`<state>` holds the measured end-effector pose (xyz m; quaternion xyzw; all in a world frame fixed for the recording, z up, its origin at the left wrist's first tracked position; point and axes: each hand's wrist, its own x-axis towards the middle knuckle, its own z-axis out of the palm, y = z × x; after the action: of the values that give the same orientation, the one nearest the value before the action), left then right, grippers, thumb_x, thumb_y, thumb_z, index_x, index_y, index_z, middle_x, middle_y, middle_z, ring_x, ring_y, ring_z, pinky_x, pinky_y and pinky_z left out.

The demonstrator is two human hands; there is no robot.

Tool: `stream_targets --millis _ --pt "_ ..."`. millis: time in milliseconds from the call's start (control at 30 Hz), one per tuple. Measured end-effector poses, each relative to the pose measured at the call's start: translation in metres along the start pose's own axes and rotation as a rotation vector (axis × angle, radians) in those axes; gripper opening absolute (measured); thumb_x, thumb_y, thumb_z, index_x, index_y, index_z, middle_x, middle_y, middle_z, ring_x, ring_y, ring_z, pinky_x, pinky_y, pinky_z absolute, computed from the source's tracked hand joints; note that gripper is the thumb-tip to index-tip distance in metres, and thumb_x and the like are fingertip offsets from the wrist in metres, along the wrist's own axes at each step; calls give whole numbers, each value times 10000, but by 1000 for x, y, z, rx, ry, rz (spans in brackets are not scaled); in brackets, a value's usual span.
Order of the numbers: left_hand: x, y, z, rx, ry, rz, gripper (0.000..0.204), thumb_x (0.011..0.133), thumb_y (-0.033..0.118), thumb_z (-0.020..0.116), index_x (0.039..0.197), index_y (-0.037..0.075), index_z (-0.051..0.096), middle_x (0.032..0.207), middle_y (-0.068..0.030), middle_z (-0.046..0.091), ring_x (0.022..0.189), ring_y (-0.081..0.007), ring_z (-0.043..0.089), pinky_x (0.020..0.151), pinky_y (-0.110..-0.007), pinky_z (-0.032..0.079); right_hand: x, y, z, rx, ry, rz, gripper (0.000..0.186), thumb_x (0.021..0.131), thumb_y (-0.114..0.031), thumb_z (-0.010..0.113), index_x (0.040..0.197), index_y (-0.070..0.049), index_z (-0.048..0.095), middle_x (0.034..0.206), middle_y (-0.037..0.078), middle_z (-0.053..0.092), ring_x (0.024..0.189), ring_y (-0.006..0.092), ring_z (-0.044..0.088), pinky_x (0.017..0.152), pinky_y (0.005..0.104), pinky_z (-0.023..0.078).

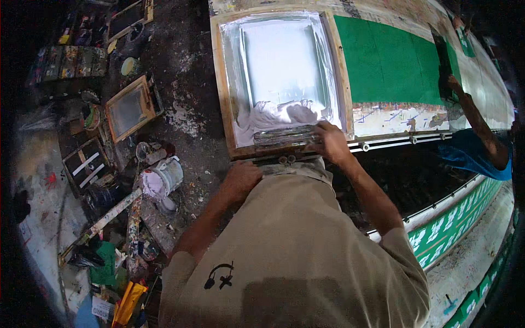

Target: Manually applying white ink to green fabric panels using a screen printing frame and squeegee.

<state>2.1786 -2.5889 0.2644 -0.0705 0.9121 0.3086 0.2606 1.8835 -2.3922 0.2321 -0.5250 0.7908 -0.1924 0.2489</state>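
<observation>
In front of me a wooden-framed printing screen (pixel 221 82) lies on the long table, its mesh coated with white ink (pixel 281 60). Thick ink is heaped along the near side of the mesh, against a squeegee (pixel 279 135) that lies crosswise there. My right hand (pixel 331 142) is closed on the squeegee's right end. Close to the frame's near left corner, my left hand (pixel 241 177) is curled by my waist; its fingertips are hidden, so what it holds, if anything, does not show.
Green fabric (pixel 391 60) covers the table to the right. A co-worker's arm (pixel 478 117) reaches over it, holding a dark panel (pixel 445 68). A metal rail (pixel 383 144) edges the table. On the stained floor at left are an ink bucket (pixel 164 177) and a spare screen (pixel 130 109).
</observation>
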Motion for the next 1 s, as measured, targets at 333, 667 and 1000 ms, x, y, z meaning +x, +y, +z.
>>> stream_targets --millis 333,667,1000 --pt "-23 -1 -24 -214 -23 -122 100 909 78 688 984 30 734 1004 -164 725 997 -354 686 898 -516 528 23 20 46 -393 146 -33 305 830 -192 786 1120 -131 715 1195 122 665 1182 300 622 983 489 483" --pt "-24 -4 -21 -188 -51 -99 192 815 117 746 986 42 702 945 -228 678 936 -433 669 830 -522 523 92 42 -21 -199 -109 56 290 952 -385 679 1153 -183 734 958 142 773 874 374 753 775 512 600" --pt "-32 7 -29 -181 4 -150 199 917 124 708 1072 5 745 998 -231 741 1013 -399 723 914 -520 546 84 43 -12 -149 -177 69 244 908 -295 696 1117 -176 739 965 145 756 938 369 738 830 514 585"
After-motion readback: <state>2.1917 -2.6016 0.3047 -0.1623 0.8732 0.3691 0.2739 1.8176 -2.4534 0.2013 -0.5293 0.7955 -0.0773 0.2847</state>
